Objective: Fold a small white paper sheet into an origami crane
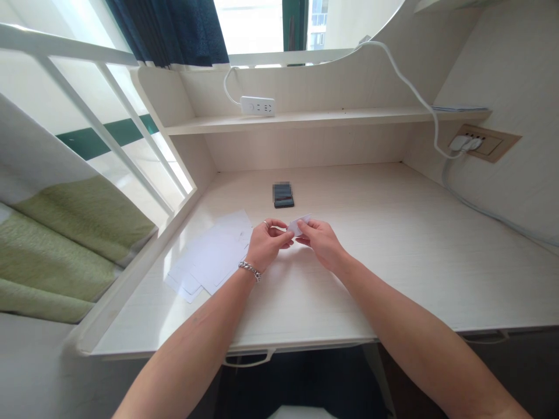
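Between my two hands, just above the desk, is a small folded piece of white paper (295,228). My left hand (267,240), with a ring and a chain bracelet at the wrist, pinches its left end between thumb and fingers. On the other side my right hand (319,240) grips the paper, its thumb lying on top. Fingers partly cover the paper, so its full shape is hidden. Several loose white sheets (218,250) lie overlapping on the desk to the left of my left hand. Beyond the hands lies a dark phone (283,201), its upper part pixelated.
The pale desk (393,233) has a raised shelf (314,119) along its back, bearing a white power strip (257,106). A white cable (410,87) runs down to a wall socket (489,144) at right. White railing (87,110) and bedding (56,227) border the left side.
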`<state>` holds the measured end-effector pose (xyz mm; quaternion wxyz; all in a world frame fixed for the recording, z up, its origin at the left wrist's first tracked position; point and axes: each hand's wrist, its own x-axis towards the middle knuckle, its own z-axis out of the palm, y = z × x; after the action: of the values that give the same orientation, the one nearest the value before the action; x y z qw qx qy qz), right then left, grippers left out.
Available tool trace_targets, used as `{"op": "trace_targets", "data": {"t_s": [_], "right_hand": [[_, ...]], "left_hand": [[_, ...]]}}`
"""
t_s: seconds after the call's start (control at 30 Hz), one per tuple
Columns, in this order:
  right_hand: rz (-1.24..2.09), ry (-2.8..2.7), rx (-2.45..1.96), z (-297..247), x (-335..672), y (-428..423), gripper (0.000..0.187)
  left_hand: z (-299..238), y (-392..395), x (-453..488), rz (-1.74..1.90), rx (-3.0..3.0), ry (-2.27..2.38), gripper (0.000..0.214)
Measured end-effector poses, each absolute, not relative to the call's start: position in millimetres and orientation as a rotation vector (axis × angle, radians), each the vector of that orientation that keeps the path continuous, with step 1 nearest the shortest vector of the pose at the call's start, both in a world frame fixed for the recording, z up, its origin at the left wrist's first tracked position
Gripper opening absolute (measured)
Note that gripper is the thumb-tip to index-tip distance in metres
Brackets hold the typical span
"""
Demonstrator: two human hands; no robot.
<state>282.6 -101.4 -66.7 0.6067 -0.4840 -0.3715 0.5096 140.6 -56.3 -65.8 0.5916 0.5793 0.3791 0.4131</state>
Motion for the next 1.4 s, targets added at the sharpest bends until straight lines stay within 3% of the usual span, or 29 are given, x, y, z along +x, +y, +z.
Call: {"op": "trace_targets", "data": {"t_s": [0.37,0.77,1.2,1.4], "right_hand": [[1.061,-0.912,-1.18,-72.9,286.5,-96.7,0.034],[1.081,-0.895,-1.094,-69.6,290.9,-99.0,0.043],[1.11,-1.058,-1.276,-72.0,286.6,-99.6,0.03],[0.939,-1.195,-1.385,-77.2,293.3,-96.5,0.021]], "left_hand": [[-73.5,-52.3,136.5,0.826,1.766,1.063,0.035],[-66.6,-55.0,135.5,0.711,1.702,0.904,0.035],[-72.4,-48.5,139.5,1.03,1.604,0.998,0.03],[-68.9,-50.2,139.6,0.937,1.523,0.964,0.03]]}}
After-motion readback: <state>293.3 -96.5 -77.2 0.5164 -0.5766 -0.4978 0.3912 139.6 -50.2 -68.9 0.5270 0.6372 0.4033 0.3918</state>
